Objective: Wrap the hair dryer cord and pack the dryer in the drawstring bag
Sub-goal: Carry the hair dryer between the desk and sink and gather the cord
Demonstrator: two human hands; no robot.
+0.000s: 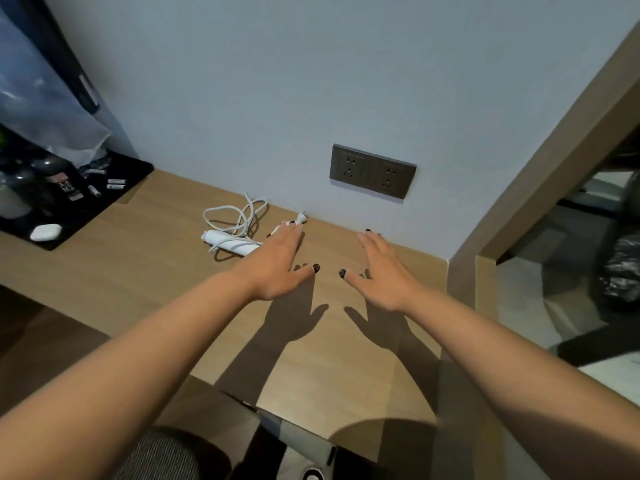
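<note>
Both of the person's arms are reaching forward over a wooden desk [145, 271], and both hands are lying flat with fingers straight and spread, grasping nothing. The left hand [277, 261] is hovering over or resting on the right end of the white hair dryer [230, 244], which is lying on its side near the wall; whether the fingers are actually touching the dryer is hard to tell from this angle. The dryer's white cord [239, 213] is lying loose in untidy loops on the desk just behind it, and what seems to be the plug [302, 217] is sitting by the wall beside the left fingertips. The right hand [384, 268] is spreading out over bare desk, well apart from the dryer. A dark double socket plate [372, 171] is sitting on the pale wall above and between the hands. At the far left a black tray [135, 171] is holding a dark bottle [64, 181], several small white batteries [116, 183] and a small white case [45, 232].
</note>
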